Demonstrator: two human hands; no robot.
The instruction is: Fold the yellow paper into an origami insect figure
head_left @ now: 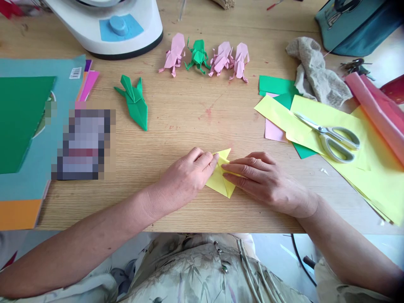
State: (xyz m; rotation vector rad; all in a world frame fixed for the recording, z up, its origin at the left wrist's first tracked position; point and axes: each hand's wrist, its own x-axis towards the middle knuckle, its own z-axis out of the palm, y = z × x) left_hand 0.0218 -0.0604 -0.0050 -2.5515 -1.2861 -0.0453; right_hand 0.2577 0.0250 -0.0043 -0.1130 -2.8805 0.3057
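Left hand [189,172]: lies knuckles-up on the table [189,109], fingers curled together. Its fingertips are bunched on the upper corner of the folded yellow paper [219,179] and appear to pinch a flap there.

Right hand [261,179]: lies flat, palm down, fingers stretched out and not clenched. The fingertips press on the right half of the folded yellow paper and grasp nothing.

Folded yellow paper: lies flat on the table between the two hands, touched by both. It has a pointed shape, one tip showing above the fingertips and another below them. Fingers hide the middle part.

Surroundings:
- Beyond the left hand and further out to its left lies a green paper figure [134,101], well apart from it.
- Beyond both hands, far up the table, stands a row of paper figures [221,59], three pink and one green.
- Beyond the right hand and to its right, scissors [331,136] lie with blades together on loose yellow sheets [372,176], near but not touching the hand.
- Further beyond those lie a grey cloth [315,71] and a pink roll [375,105].
- Far to the left of the left hand sits a stack of coloured paper [31,126].
- A white appliance [110,25] stands at the far edge, beyond the left hand.
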